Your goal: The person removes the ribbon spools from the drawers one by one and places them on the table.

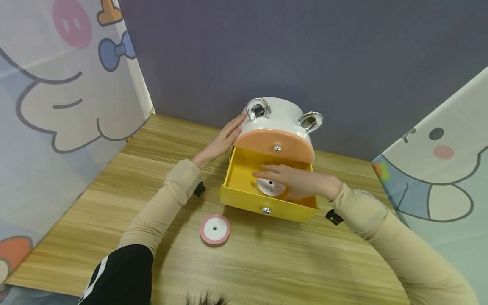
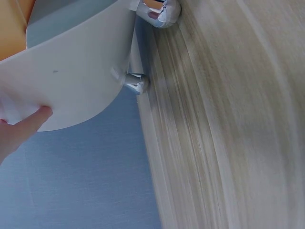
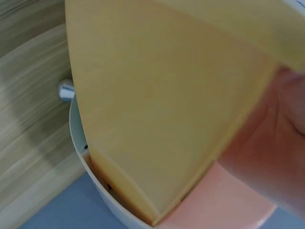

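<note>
A small white cabinet (image 1: 280,111) with silver ears and an orange upper drawer (image 1: 259,142) stands against the back wall. Its yellow lower drawer (image 1: 244,197) is pulled out. My left hand (image 1: 225,137) rests against the cabinet's left side, fingers extended; in the left wrist view a fingertip touches the white shell (image 2: 81,71). Inside the yellow drawer lies a roll with a white core (image 1: 270,188). My right hand (image 1: 295,180) reaches in over the right side, its fingers stretched across the roll's far edge. In the right wrist view the drawer's side (image 3: 162,105) hides the fingers.
A pink roll with a white core (image 1: 215,229) lies flat on the wooden table (image 1: 267,262), in front and left of the drawer. Behind the cabinet rises a grey wall (image 1: 343,63). Cartoon-printed panels (image 1: 49,106) flank the table on both sides.
</note>
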`<move>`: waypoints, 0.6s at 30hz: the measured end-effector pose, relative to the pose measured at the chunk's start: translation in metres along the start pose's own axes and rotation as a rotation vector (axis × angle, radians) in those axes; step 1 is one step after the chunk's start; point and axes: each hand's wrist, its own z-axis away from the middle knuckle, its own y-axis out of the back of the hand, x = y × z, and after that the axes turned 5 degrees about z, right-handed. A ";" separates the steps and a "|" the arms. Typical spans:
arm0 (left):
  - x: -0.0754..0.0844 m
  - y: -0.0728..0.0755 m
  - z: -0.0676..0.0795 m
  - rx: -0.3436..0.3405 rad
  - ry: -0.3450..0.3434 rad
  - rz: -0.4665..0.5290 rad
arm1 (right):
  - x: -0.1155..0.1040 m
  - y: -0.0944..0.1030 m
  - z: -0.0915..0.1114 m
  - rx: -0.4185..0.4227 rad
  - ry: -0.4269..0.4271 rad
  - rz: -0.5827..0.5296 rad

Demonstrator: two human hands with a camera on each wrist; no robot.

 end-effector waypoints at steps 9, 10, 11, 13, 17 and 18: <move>0.000 0.000 0.001 -0.007 0.003 -0.002 | -0.003 -0.007 -0.010 0.020 0.053 0.053; 0.000 0.000 0.001 -0.009 0.004 -0.003 | -0.003 -0.007 -0.010 0.021 0.050 0.039; -0.001 0.000 0.000 -0.009 0.002 -0.005 | -0.003 -0.007 -0.011 0.021 0.045 0.030; -0.008 -0.001 -0.003 -0.002 0.001 0.000 | -0.003 -0.008 -0.011 0.027 0.044 0.023; -0.028 -0.001 -0.010 0.018 -0.012 -0.001 | 0.001 -0.013 -0.014 0.082 0.082 0.061; -0.033 -0.001 -0.012 0.021 -0.016 -0.002 | 0.002 -0.014 -0.015 0.104 0.100 0.078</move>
